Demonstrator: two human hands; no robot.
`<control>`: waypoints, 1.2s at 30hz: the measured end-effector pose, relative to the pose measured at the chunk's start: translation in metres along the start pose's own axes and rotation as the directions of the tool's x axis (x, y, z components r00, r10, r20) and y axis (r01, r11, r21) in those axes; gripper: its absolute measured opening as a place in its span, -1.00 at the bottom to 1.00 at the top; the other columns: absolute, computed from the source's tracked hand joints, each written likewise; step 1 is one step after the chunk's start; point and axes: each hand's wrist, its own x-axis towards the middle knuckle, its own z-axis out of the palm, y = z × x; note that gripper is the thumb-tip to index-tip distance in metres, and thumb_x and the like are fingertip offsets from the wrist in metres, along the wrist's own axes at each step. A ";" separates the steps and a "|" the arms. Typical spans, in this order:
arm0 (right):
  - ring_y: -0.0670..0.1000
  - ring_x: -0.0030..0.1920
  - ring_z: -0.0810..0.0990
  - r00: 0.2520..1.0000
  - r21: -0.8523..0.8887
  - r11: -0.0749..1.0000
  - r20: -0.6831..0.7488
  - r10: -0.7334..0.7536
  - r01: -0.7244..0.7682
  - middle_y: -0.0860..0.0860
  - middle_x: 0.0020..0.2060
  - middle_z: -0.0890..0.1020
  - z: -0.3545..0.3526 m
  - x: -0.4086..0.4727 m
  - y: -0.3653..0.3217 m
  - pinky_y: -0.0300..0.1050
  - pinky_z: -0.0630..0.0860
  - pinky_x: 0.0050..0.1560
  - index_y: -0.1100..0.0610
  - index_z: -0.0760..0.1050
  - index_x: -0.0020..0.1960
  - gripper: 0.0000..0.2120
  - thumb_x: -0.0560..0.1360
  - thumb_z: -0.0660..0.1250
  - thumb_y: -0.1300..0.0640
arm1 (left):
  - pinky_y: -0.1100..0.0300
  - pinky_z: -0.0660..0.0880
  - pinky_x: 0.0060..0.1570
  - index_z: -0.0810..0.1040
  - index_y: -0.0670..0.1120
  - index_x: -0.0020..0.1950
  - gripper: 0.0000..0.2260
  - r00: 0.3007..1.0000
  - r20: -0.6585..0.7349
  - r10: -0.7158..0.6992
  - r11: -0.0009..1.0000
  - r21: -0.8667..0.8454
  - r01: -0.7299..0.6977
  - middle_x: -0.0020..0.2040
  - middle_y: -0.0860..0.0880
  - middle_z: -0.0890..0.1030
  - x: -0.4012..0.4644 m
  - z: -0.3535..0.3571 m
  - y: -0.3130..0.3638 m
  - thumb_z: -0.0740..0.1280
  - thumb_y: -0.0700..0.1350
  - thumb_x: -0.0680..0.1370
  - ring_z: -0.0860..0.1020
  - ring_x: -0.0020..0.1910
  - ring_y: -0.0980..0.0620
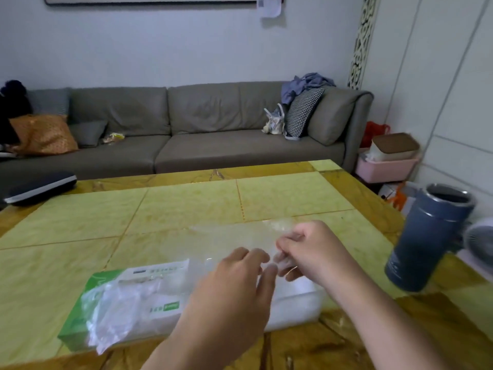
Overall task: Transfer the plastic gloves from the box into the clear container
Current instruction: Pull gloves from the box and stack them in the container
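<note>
A green and white glove box [112, 297] lies flat on the table near its front edge, with thin plastic gloves [117, 313] spilling from its top. To the right of the box sits the clear container [298, 308], partly hidden behind my hands. My right hand [312, 252] hovers above the container and pinches a clear plastic glove [234, 236] that stretches away over the table. My left hand [237, 292] reaches in from below with fingers extended, its fingertips touching the same glove beside my right hand.
A dark blue metal tumbler [426, 236] stands at the table's right edge. A dark case [40, 188] lies at the far left corner. Behind the yellow tiled table [186, 204] runs a grey sofa [186, 129]. A pink bin [386, 166] and a small fan [480, 241] sit at the right.
</note>
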 end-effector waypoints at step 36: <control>0.04 -0.32 0.53 0.942 -0.886 0.439 0.260 0.210 0.147 0.02 -0.13 0.60 0.034 0.011 0.009 -0.13 0.41 -0.33 0.11 0.66 0.09 -0.77 0.50 0.32 0.26 | 0.08 0.58 0.04 0.51 0.05 0.36 -0.65 0.822 0.507 -0.257 0.959 0.241 0.151 0.28 -0.01 0.54 0.060 0.017 -0.029 0.21 -0.16 0.59 0.59 0.16 -0.06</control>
